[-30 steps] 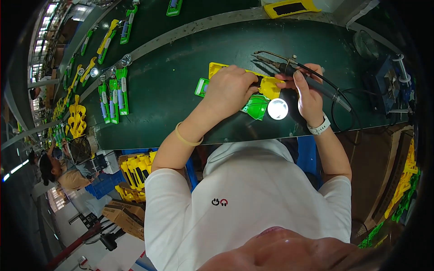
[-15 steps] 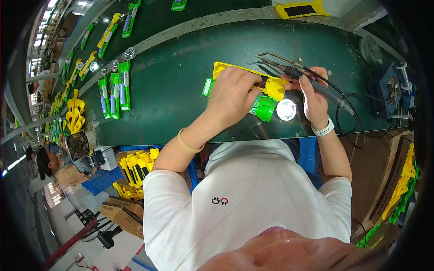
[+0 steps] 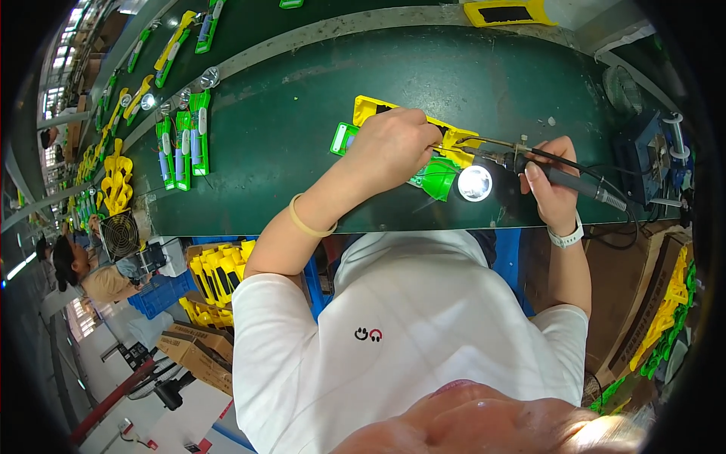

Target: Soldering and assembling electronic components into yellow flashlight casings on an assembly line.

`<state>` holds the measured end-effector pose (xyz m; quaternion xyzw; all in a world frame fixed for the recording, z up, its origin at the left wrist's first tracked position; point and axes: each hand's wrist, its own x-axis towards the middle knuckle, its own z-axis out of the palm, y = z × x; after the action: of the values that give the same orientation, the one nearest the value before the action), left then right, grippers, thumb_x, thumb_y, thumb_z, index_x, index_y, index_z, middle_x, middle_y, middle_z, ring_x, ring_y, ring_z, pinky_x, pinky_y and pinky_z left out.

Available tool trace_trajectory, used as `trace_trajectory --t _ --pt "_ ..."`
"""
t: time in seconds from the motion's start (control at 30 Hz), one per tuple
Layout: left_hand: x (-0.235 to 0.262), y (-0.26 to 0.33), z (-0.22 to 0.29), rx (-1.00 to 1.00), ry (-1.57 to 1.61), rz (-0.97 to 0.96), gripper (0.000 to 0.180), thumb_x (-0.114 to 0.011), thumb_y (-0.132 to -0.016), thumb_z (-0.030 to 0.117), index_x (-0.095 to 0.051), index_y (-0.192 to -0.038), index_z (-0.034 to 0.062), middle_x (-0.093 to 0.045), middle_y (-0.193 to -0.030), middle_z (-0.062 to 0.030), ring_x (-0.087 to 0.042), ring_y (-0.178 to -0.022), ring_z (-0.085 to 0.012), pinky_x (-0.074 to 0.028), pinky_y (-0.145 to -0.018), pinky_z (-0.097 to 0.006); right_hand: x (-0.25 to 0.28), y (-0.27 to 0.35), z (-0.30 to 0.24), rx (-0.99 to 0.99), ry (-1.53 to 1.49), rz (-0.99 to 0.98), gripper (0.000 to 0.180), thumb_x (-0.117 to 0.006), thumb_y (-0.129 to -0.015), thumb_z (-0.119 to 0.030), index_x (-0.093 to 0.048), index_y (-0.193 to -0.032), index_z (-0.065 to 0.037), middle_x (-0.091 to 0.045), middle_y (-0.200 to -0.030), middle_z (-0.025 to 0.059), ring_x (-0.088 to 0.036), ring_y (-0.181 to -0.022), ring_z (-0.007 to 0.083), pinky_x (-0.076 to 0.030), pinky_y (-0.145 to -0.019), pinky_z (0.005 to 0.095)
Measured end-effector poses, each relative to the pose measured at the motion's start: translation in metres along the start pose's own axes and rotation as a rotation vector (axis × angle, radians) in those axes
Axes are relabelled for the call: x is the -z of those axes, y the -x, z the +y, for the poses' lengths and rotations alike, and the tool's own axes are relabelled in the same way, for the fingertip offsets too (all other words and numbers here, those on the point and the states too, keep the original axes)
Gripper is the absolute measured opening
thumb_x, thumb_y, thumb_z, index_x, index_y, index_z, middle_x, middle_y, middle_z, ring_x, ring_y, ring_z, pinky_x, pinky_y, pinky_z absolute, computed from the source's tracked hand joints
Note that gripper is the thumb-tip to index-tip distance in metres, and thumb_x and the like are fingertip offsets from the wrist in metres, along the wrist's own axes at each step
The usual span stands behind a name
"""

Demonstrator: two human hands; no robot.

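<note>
My left hand [image 3: 393,147] lies over a yellow plastic flashlight shell [image 3: 366,107], its thumb and fingers pinched together at the shell's right end. What they pinch is hidden. Below the shell sits a green housing [image 3: 437,181], partly covered by that hand; another green end [image 3: 342,139] pokes out at the left. A lit round lamp reflector [image 3: 475,184] rests just right of the green housing. My right hand [image 3: 556,193] is closed round the dark handle of a soldering iron [image 3: 566,178] with a thin metal feed tube. The iron's tip points left, at the pinched fingers; contact cannot be made out.
Several green housings [image 3: 182,147] with wires and cells lie at the left of the green bench [image 3: 280,174]. Stacked yellow shells [image 3: 116,181] are beyond them. A blue soldering station [image 3: 641,151] stands at right, a yellow tray-like piece [image 3: 508,13] at the back. A co-worker [image 3: 98,276] sits far left.
The soldering iron has swung lower, and its tip now reaches the yellow shell's right end beside my left fingers. My right hand has moved slightly right and down; its grip has shifted on the handle.
</note>
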<state>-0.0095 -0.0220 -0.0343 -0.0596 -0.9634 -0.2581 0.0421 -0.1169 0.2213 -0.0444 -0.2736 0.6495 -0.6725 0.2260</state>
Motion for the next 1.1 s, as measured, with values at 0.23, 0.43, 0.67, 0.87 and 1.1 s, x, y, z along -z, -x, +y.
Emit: trace_trajectory --t 0.23,0.43,0.67,0.87,1.1 --pt "-0.002 -0.001 0.000 0.014 0.001 0.000 0.010 -0.061 -0.073 0.010 -0.065 -0.081 0.0066 -0.059 -0.077 -0.0090 -0.059 -0.077 -0.0273 -0.048 -0.067 -0.038 -0.006 -0.009 0.004 0.020 0.154 -0.073 0.020 -0.064 -0.077 -0.007 -0.046 -0.084 -0.002 -0.051 -0.078 0.0056 -0.047 -0.066 0.0087 -0.040 -0.059 0.0232" --pt "-0.003 -0.001 -0.001 0.013 -0.013 -0.022 0.011 -0.060 -0.074 0.011 -0.066 -0.082 0.0073 -0.059 -0.077 -0.0087 -0.058 -0.078 -0.0268 -0.048 -0.067 -0.038 -0.012 -0.014 -0.010 -0.002 0.303 -0.070 0.021 -0.067 -0.074 -0.009 -0.049 -0.081 -0.002 -0.049 -0.073 0.0036 -0.045 -0.062 0.0083 -0.038 -0.055 0.0229" --pt "-0.001 -0.001 0.000 0.050 -0.043 -0.071 0.015 -0.058 -0.076 0.013 -0.068 -0.086 0.0083 -0.060 -0.080 -0.0094 -0.059 -0.080 -0.0267 -0.048 -0.069 -0.039 -0.009 -0.001 -0.029 0.117 0.026 0.016 0.018 -0.058 -0.083 -0.003 -0.044 -0.094 0.000 -0.051 -0.072 0.0060 -0.050 -0.055 0.0088 -0.046 -0.052 0.0232" --pt "0.000 -0.002 0.001 0.043 -0.057 -0.079 0.015 -0.058 -0.077 0.014 -0.068 -0.087 0.0088 -0.060 -0.081 -0.0092 -0.059 -0.081 -0.0267 -0.048 -0.070 -0.039 -0.033 -0.010 0.001 0.170 -0.101 0.151 0.020 -0.051 -0.090 -0.005 -0.038 -0.104 -0.002 -0.059 -0.094 0.0172 -0.067 -0.078 0.0291 -0.054 -0.062 0.0295" --pt "0.000 -0.002 0.003 0.044 -0.083 -0.075 0.014 -0.058 -0.076 0.014 -0.067 -0.085 0.0081 -0.060 -0.081 -0.0089 -0.059 -0.081 -0.0269 -0.048 -0.070 -0.039 -0.053 -0.021 0.023 0.027 -0.406 0.166 0.020 -0.051 -0.091 -0.008 -0.037 -0.103 -0.003 -0.051 -0.093 0.0109 -0.064 -0.089 0.0353 -0.055 -0.076 0.0399"
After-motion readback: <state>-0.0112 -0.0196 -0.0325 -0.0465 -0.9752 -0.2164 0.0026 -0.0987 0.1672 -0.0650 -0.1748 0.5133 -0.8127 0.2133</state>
